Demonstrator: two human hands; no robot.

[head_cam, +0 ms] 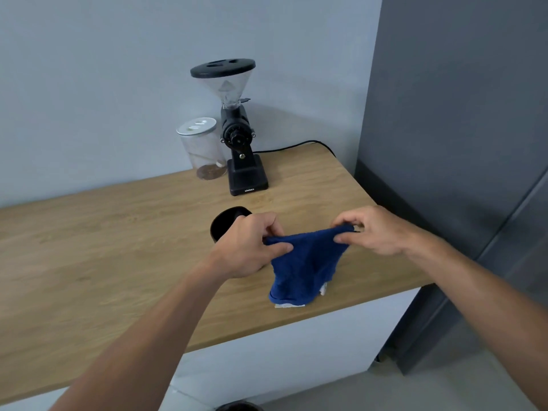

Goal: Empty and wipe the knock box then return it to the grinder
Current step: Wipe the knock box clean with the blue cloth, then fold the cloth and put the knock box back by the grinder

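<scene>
A blue cloth (302, 268) hangs above the wooden counter (118, 241), stretched between both hands. My left hand (252, 247) pinches its left top corner and my right hand (376, 229) pinches its right top corner. The cloth's lower end rests on the counter near the front edge. A black round knock box (225, 222) stands on the counter just behind my left hand, which hides part of it. The black coffee grinder (240, 134) with a clear hopper stands at the back by the wall.
A clear lidded jar (201, 149) with a little brown content stands left of the grinder. The grinder's black cord (296, 146) runs right along the wall. A grey tall cabinet (459, 143) bounds the counter's right end. A dark round rim (238, 407) shows on the floor below.
</scene>
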